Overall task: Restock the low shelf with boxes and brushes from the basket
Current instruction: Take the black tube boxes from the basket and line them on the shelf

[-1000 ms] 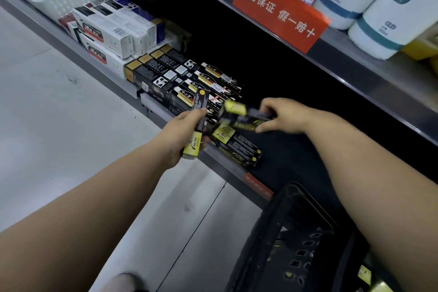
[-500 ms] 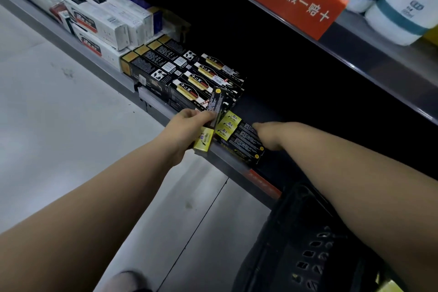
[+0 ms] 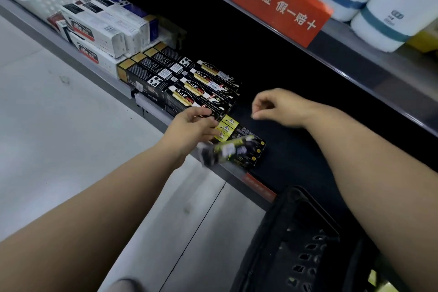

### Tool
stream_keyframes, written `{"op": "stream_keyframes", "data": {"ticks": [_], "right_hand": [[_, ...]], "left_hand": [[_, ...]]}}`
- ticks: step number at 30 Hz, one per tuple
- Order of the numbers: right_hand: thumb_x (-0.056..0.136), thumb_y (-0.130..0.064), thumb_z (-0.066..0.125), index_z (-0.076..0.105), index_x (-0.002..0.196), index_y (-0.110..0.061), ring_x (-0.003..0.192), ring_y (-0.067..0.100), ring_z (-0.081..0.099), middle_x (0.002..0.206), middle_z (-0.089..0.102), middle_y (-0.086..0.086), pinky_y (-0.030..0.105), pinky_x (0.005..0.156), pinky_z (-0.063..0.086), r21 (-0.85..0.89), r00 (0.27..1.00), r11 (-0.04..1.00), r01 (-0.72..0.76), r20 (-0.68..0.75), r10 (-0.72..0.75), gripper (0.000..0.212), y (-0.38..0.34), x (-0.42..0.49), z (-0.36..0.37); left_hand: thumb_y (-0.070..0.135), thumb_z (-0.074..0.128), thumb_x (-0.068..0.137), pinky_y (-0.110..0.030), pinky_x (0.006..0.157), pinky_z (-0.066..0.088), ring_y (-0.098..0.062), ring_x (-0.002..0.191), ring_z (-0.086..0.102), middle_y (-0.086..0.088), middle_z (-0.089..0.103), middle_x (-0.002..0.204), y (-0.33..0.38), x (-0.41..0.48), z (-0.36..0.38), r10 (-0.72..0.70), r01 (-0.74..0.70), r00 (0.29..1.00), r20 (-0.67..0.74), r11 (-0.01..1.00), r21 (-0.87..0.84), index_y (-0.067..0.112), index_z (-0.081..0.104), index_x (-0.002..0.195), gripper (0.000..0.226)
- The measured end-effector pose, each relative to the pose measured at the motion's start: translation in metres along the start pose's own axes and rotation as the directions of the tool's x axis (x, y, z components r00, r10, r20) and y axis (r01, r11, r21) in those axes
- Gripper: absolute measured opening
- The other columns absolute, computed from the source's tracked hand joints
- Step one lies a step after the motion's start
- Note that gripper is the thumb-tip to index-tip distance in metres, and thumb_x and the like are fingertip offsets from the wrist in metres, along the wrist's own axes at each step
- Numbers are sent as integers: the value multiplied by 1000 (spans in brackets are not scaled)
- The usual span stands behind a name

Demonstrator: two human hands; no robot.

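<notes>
Dark decking covers the low shelf [image 3: 296, 149], which has a grey front edge and a red tag [image 3: 259, 187] whose print is too blurred to read. A black basket [image 3: 296, 244] stands below that front edge at lower right, cut off by the frame, with something yellow only partly visible inside. On the upper shelf's edge an orange sign [image 3: 277, 2] reads 正品保证 假一赔十. Behind it are white containers with teal bands [image 3: 391, 12]; one shows a blue "5".

At the low shelf's left end lie white boxes [image 3: 99, 28] with black and red labels, lettering illegible. Next come stacked black boxes [image 3: 189, 80] with gold ends, barcodes and white characters too small to be sure of. Just right of them, at the front edge, a flat row of yellow-ended boxes [image 3: 246, 152] lies side by side.

The right hand [image 3: 277, 106] hovers over the bare deck, fingers loosely curled around nothing. The left hand [image 3: 192, 125] has its fingers curled at the near end of the black boxes; whether it grips one cannot be told. A motion-blurred box [image 3: 225, 150] sits under it, across the yellow-ended row.
</notes>
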State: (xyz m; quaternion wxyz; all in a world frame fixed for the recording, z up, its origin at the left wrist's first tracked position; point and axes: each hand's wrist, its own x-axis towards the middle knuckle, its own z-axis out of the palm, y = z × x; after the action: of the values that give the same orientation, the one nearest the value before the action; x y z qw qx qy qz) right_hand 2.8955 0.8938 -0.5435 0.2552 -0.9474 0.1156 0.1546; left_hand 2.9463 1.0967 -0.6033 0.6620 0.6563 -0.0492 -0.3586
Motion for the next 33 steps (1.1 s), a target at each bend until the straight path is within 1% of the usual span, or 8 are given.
{"op": "stream_keyframes", "data": {"ticks": [2,5,9,13,18,21,27,33], "right_hand": [[81,-18,72,61,107,-16,102,17,56,113,62,8,31,94,44,-57,978,992,-113,172,121,28,11,-4,6],[69,-27,82,46,126,-29,110,16,46,118,42,-2,27,95,39,-241,911,962,-130,355,212,67,9,-3,34],[69,-24,82,48,111,-26,102,19,42,108,37,-1,35,91,43,-386,915,921,-57,349,203,54,0,3,47],[73,-17,78,53,102,-22,85,16,52,92,50,-4,29,73,45,-289,871,957,5,472,137,38,-15,1,54],[79,-26,73,53,117,-26,88,10,55,95,52,-9,25,77,45,-284,743,955,86,657,129,43,-33,-3,81],[80,-30,71,52,121,-27,92,9,55,100,54,-10,24,78,45,-269,724,959,86,678,125,46,-33,-2,87],[83,-35,67,53,122,-24,93,12,52,96,50,-10,24,81,41,-316,781,947,59,606,153,43,-25,5,87],[86,-37,64,54,121,-26,74,-1,47,83,45,-18,20,69,36,-284,805,958,31,576,145,38,-23,6,89]], "left_hand": [[-2,47,93,-27,77,55,-16,77,63,-2,61,84,-7,3,8,-1,3,999,-34,997,71,8,50,112,22],[6,47,94,-27,75,49,-15,83,58,4,56,85,-27,6,17,95,-71,994,-56,939,336,13,53,103,13],[21,62,88,-27,71,46,-12,80,54,6,57,88,-64,5,8,124,-146,989,78,812,564,24,53,88,10],[25,69,82,-21,77,42,-15,95,54,8,58,99,-107,-2,-5,-34,-227,937,349,700,677,24,55,95,19],[50,74,71,-38,115,14,-22,141,17,3,22,155,-177,-22,-14,-405,-610,668,624,182,771,31,24,146,92],[46,73,73,-40,115,7,-25,143,9,-2,10,158,-209,-30,-29,-554,-717,580,598,3,697,31,18,148,94],[34,66,83,-32,103,30,-26,126,38,-3,49,133,-222,-32,-44,-558,-770,534,635,-12,637,17,61,116,38],[28,61,88,-33,89,42,-30,111,54,-8,59,124,-227,-41,-48,-584,-663,580,567,65,745,12,54,122,39]]}}
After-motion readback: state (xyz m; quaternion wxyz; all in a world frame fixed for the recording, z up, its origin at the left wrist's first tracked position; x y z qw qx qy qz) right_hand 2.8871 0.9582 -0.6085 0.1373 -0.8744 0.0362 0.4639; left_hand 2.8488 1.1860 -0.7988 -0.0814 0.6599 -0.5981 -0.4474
